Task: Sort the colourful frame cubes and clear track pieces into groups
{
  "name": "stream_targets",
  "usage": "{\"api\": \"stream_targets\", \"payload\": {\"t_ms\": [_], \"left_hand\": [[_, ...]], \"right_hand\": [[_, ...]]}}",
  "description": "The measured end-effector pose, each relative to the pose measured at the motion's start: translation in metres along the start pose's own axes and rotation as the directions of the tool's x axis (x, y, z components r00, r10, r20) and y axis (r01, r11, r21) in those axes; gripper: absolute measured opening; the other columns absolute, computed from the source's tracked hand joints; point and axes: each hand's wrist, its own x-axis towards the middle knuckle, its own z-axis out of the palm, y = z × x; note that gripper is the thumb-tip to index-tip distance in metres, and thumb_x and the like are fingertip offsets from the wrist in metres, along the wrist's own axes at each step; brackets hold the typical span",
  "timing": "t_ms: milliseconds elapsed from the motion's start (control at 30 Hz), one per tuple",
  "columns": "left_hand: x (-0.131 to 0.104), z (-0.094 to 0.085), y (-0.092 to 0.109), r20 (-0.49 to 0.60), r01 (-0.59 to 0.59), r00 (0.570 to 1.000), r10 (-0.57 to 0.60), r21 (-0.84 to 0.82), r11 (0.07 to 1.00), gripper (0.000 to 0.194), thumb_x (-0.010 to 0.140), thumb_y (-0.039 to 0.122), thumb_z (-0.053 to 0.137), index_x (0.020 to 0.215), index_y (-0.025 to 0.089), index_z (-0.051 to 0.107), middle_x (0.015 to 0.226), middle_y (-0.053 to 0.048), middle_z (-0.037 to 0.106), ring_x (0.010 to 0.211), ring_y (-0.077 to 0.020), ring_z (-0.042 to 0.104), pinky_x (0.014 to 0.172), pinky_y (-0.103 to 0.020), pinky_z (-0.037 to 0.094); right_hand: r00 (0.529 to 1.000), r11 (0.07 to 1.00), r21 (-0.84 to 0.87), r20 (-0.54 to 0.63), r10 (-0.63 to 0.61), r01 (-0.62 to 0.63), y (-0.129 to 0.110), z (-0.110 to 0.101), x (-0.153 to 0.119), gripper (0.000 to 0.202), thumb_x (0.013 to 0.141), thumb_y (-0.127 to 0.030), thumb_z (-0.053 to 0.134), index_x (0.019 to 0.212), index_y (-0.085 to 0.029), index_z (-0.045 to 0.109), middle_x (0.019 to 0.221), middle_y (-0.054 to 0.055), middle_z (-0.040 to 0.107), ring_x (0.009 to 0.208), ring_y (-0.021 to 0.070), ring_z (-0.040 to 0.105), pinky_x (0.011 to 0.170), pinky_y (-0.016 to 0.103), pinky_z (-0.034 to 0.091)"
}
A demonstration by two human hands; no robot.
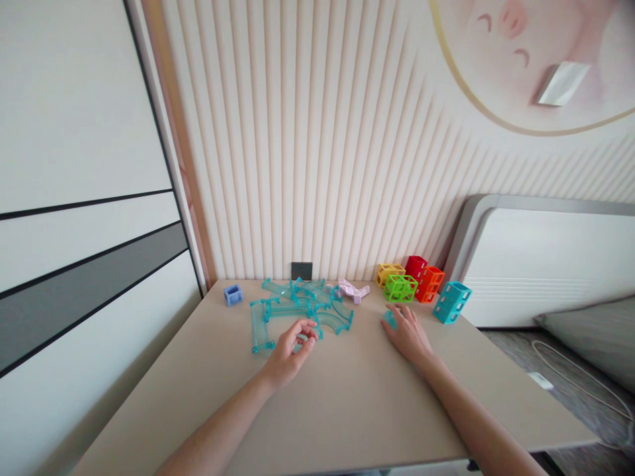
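Note:
My left hand (288, 352) hovers at the front of a group of see-through teal toy track pieces (288, 309). Its fingers are loosely curled, with the thumb apart from them, and I make out nothing held. Farther right, my right hand (407, 334) is closed over a small see-through teal piece (389, 319) on the table. Most of that piece is hidden under the fingers. Straight and curved track parts lie joined or overlapping. A pale purple piece (351, 291) rests behind them.
Yellow (389, 274), green (401, 289), red (415, 266), orange (429, 284) and blue (452, 302) open-sided blocks stand at the table's (347, 410) back right. One small blue block (233, 295) sits at the back left. A ribbed wall (297, 145) borders the table's back.

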Motion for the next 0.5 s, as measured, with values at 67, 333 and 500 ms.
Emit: {"api": "stream_targets", "payload": {"t_ms": [67, 333, 500], "left_hand": [[0.000, 0.000, 0.000, 0.004, -0.001, 1.000, 0.001, -0.001, 1.000, 0.033, 0.092, 0.041, 0.053, 0.116, 0.018, 0.056, 0.099, -0.007, 0.064, 0.095, -0.0198, 0.060, 0.085, -0.032, 0.047], [-0.001, 0.000, -0.003, 0.028, 0.000, 1.000, 0.000, 0.004, 1.000, 0.033, 0.092, 0.041, 0.053, 0.117, 0.019, 0.055, 0.099, -0.006, 0.063, 0.093, -0.0192, 0.060, 0.084, -0.032, 0.047], [-0.001, -0.001, -0.001, 0.036, -0.015, 0.999, 0.015, 0.013, 1.000, 0.033, 0.093, 0.040, 0.053, 0.117, 0.018, 0.055, 0.099, -0.007, 0.063, 0.092, -0.0189, 0.060, 0.084, -0.032, 0.047]], "right_hand": [[1.000, 1.000, 0.016, 0.006, -0.006, 0.006, 0.003, 0.004, -0.002, 0.046, 0.090, -0.036, 0.050, 0.133, -0.018, 0.056, 0.130, 0.015, 0.055, 0.119, 0.0307, 0.056, 0.103, 0.044, 0.045], [0.998, 0.999, 0.007, -0.022, 0.053, -0.053, 0.037, 0.010, 0.001, 0.049, 0.090, -0.034, 0.050, 0.136, -0.016, 0.051, 0.135, 0.016, 0.051, 0.123, 0.0281, 0.055, 0.106, 0.041, 0.043], [0.981, 0.977, -0.092, -0.043, 0.188, -0.191, 0.031, 0.000, -0.005, 0.050, 0.094, -0.051, 0.047, 0.133, -0.021, 0.054, 0.133, 0.015, 0.054, 0.119, 0.0306, 0.057, 0.100, 0.044, 0.046]]}}
